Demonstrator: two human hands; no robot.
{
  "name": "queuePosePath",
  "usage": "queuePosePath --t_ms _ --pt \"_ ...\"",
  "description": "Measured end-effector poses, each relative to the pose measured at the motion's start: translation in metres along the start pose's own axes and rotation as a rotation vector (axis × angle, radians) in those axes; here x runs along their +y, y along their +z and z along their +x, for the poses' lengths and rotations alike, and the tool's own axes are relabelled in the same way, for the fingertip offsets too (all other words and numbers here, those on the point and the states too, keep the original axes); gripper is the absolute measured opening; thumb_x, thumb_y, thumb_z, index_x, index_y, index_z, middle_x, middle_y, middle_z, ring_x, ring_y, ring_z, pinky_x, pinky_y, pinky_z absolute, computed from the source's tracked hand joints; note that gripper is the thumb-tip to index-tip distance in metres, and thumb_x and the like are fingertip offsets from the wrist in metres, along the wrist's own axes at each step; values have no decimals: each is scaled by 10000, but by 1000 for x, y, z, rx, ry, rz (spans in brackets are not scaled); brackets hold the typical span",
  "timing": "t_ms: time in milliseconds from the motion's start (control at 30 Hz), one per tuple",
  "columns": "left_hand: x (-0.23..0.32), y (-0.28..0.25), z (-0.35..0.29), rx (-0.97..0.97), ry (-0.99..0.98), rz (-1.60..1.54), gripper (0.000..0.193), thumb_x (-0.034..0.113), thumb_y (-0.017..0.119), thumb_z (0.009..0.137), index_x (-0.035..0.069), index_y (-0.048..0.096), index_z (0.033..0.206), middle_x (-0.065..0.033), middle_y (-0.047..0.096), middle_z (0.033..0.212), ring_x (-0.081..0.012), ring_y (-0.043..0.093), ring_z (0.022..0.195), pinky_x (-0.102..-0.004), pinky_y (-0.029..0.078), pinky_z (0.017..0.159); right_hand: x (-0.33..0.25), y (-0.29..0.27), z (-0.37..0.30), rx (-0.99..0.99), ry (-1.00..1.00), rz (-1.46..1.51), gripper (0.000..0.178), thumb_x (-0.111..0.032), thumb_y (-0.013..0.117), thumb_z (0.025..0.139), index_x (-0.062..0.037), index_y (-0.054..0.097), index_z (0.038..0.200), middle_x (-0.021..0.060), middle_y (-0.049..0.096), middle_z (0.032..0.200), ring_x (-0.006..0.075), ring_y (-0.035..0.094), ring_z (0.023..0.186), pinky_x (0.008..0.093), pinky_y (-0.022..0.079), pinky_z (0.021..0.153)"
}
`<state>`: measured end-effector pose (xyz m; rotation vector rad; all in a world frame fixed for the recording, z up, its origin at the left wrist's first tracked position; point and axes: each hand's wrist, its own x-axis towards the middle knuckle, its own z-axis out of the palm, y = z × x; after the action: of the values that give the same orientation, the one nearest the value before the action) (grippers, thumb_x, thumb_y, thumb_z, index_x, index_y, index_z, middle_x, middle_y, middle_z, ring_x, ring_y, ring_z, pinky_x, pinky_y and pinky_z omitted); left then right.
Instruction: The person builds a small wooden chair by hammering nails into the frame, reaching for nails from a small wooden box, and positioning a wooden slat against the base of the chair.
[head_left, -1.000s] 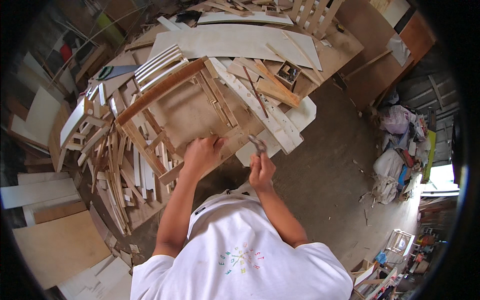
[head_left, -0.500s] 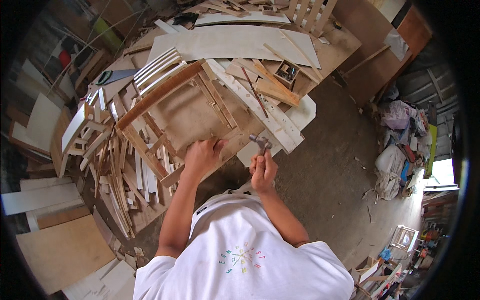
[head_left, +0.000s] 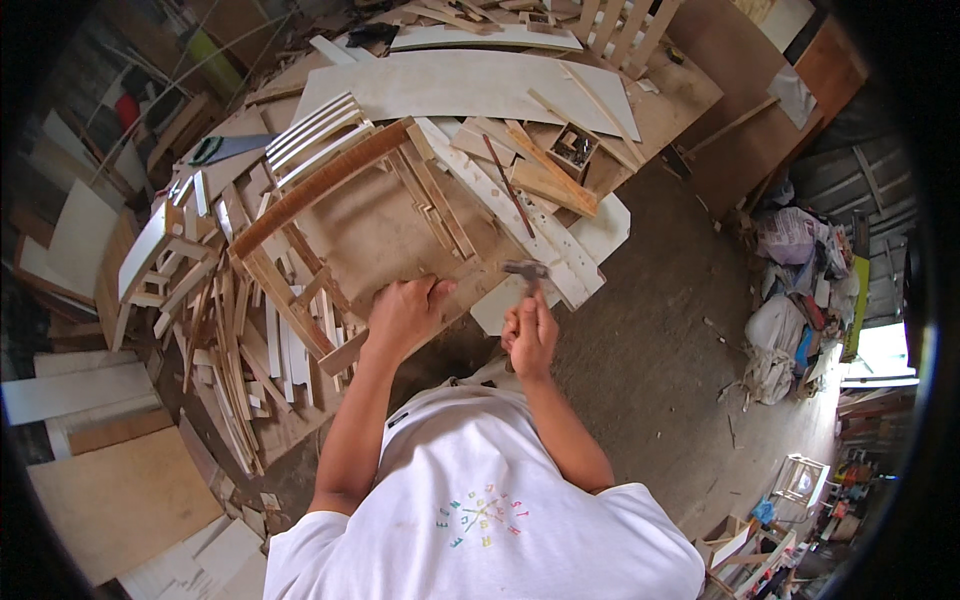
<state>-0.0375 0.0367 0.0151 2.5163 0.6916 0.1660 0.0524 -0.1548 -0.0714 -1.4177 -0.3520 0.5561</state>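
On the workbench lies a wooden frame [head_left: 310, 190] with a brown far rail and paler side pieces; it is tilted to the view. My left hand [head_left: 405, 315] is closed over the near edge of this frame, close to its right corner, with the thumb pointing right. What its fingertips press on is hidden. In my right hand [head_left: 530, 340], a hammer [head_left: 527, 270] is gripped by its handle. The hammer's head, slightly blurred, is up beside the frame's near right corner, apart from the wood.
A small wooden box [head_left: 573, 148] of dark bits sits past the frame, beside loose planks [head_left: 545, 187] and a thin reddish-brown stick [head_left: 508, 185]. A handsaw [head_left: 232, 149] lies at far left. Wood strips [head_left: 225, 350] pile up left. Stuffed bags [head_left: 785, 325] stand on the right.
The hammer's head has turned in my right hand and now lies more crosswise. My right hand has shifted slightly; my left hand stays at the same place on the frame.
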Motion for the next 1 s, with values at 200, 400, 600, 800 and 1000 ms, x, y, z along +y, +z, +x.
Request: queuePosePath --t_ms 200,400,600,800,1000 --pt "-4 1 -1 -18 -10 -2 440 428 605 1036 40 724 868 -252 683 735 -483 690 750 -565 551 674 -9 2 -10 103 -40 224 607 -442 455 1136 -125 352 1643 -29 451 740 45 395 544 209 352 475" --pt "0 -1 -1 -51 -47 29 432 436 594 1039 57 733 883 -245 690 733 -473 698 760 -564 557 683 10 5 -13 161 -203 116 528 -320 467 1146 -52 417 1598 -18 526 718 45 412 550 238 354 472" --pt "-3 1 -1 -5 -34 -14 437 448 595 1034 53 730 904 -249 698 763 -479 699 781 -567 558 702 17 -10 -9 68 -568 -479 448 -78 515 1070 51 509 1499 167 690 884 263 675 700 350 566 685" --pt "-7 5 -1 -23 -45 23 418 442 622 1031 46 708 929 -227 676 735 -477 672 737 -562 515 652 29 -4 1 139 -745 -531 433 -47 528 1052 61 530 1471 90 592 725 181 564 585 322 487 570" --pt "-10 3 0 -49 -43 38 508 516 568 1039 47 735 937 -271 691 770 -495 693 788 -585 546 701 15 3 9 131 -749 -566 413 -53 518 1061 83 536 1451 94 604 728 193 552 572 326 485 568"
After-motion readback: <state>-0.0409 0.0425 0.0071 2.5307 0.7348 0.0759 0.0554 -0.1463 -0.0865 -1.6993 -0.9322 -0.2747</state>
